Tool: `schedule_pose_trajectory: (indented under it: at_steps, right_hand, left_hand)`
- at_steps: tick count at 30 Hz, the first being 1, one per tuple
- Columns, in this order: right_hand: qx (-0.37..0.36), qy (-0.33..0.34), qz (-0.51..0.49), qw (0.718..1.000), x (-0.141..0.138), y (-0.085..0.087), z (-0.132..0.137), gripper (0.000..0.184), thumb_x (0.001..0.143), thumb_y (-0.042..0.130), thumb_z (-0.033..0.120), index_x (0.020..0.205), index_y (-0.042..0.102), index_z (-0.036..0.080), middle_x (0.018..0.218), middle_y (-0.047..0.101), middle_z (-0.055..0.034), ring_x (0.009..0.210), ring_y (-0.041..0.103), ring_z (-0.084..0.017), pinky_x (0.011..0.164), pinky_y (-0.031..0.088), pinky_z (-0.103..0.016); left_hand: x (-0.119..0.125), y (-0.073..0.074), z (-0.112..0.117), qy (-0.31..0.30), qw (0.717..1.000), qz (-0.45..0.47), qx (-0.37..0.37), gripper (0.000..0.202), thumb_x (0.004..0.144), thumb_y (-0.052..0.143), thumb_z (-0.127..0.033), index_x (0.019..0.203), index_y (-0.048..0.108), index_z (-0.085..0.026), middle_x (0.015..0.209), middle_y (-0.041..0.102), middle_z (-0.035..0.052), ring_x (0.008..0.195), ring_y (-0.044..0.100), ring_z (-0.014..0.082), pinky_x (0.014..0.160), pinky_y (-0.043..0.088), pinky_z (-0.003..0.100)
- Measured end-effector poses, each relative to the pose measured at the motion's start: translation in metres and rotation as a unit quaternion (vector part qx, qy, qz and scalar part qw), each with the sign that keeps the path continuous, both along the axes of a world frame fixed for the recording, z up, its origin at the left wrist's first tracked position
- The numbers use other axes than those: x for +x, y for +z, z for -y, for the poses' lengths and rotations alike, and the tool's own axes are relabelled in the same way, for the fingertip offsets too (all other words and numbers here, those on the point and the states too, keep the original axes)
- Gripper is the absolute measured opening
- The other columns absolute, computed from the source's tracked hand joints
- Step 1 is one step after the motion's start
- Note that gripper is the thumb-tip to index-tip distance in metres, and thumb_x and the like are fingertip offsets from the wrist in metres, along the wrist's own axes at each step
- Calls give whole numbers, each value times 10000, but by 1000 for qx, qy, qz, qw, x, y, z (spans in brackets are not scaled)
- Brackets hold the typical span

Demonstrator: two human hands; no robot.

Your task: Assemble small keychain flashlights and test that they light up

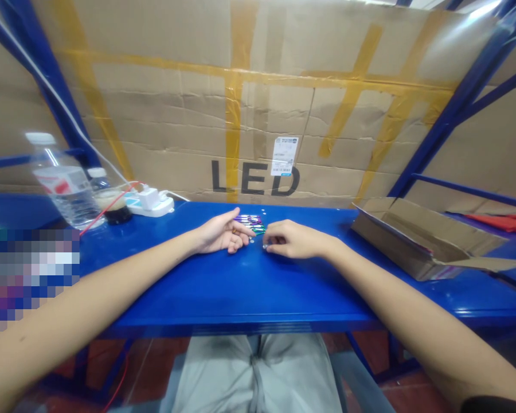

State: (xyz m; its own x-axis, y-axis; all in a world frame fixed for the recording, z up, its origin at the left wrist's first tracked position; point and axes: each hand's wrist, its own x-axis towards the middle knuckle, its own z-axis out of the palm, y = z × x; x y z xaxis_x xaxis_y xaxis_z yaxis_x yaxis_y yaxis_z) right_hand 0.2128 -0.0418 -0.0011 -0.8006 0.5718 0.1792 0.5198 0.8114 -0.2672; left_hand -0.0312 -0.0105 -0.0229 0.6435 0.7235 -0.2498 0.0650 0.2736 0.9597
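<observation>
A row of slim, shiny sticks (253,220) in purple, silver and green lies on the blue table (189,292), between and just beyond my two hands. My left hand (223,232) rests at the left end of the row, palm turned up, thumb apart and fingers loosely bent, with nothing seen in it. On the other side, my right hand (293,238) has its thumb and fingers pinched together low over the tabletop. A tiny silvery glint shows at those fingertips, too small to name.
An open cardboard box (413,244) stands on the right, with red material (499,222) behind it. To the left are a water bottle (64,186), a small jar of dark liquid (116,209) and a white power strip (155,203). A large cardboard sheet (167,126) forms the back.
</observation>
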Motion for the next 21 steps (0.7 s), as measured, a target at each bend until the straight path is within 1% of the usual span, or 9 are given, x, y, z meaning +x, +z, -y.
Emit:
schedule_pose_trajectory:
  at_steps: [3, 7, 8, 10, 12, 14, 16, 21]
  right_hand:
    - [-3, 2, -11, 1000, 0, -1, -2, 89, 840, 626, 131, 869, 705, 160, 776, 629, -14, 663, 538, -133, 644, 408, -264]
    - [-7, 5, -11, 1000, -1, -3, -2, 90, 843, 626, 138, 872, 709, 161, 796, 644, -20, 654, 535, -129, 630, 401, -260]
    - [-8, 4, -11, 1000, -2, -3, -1, 91, 844, 626, 141, 873, 709, 161, 801, 647, -22, 655, 536, -128, 626, 400, -259]
    - [-9, 1, -14, 1000, -2, -3, -1, 92, 848, 624, 147, 878, 710, 161, 807, 651, -24, 654, 538, -128, 617, 398, -257]
    - [-11, -2, -17, 1000, -2, -3, -1, 92, 850, 623, 151, 880, 709, 163, 807, 653, -24, 652, 540, -128, 615, 399, -256]
    - [-12, -3, -19, 1000, -2, -2, 0, 88, 851, 623, 153, 875, 707, 165, 806, 657, -25, 654, 543, -130, 622, 404, -256]
    - [-15, -1, -21, 1000, -1, -2, 0, 85, 855, 622, 158, 869, 706, 166, 811, 663, -28, 661, 548, -133, 629, 410, -259]
    - [-16, -2, -23, 1000, -1, -1, 0, 98, 875, 613, 186, 870, 708, 164, 824, 676, -38, 671, 557, -140, 640, 420, -267]
  left_hand:
    - [3, 0, 1, 1, 999, -32, 2, 733, 1003, 223, -612, 1012, 677, -36, 729, 643, 117, 524, 512, 128, 459, 374, 251]
    - [7, 0, 1, 22, 998, -64, 19, 659, 1010, 300, -581, 1005, 663, -32, 698, 640, 99, 492, 520, 111, 434, 363, 230]
    - [8, 0, 2, 30, 996, -82, 37, 616, 1011, 335, -556, 1004, 663, -34, 692, 643, 95, 482, 520, 106, 431, 362, 227]
    - [11, 1, 3, 38, 987, -125, 95, 490, 991, 441, -481, 983, 671, -48, 676, 652, 82, 451, 510, 97, 418, 352, 225]
    - [14, 3, 6, 35, 972, -167, 160, 355, 927, 562, -400, 895, 685, -68, 629, 643, 62, 419, 490, 94, 400, 340, 230]
    - [15, 5, 9, 27, 959, -198, 201, 274, 860, 626, -344, 774, 681, -90, 556, 606, 38, 403, 476, 98, 388, 336, 237]
    - [15, 6, 12, 24, 952, -216, 216, 255, 835, 629, -322, 703, 668, -107, 519, 576, 22, 397, 468, 99, 383, 336, 239]
    - [10, 6, 13, 2, 943, -233, 239, 199, 816, 631, -312, 732, 665, -135, 588, 598, 10, 426, 481, 88, 386, 330, 217]
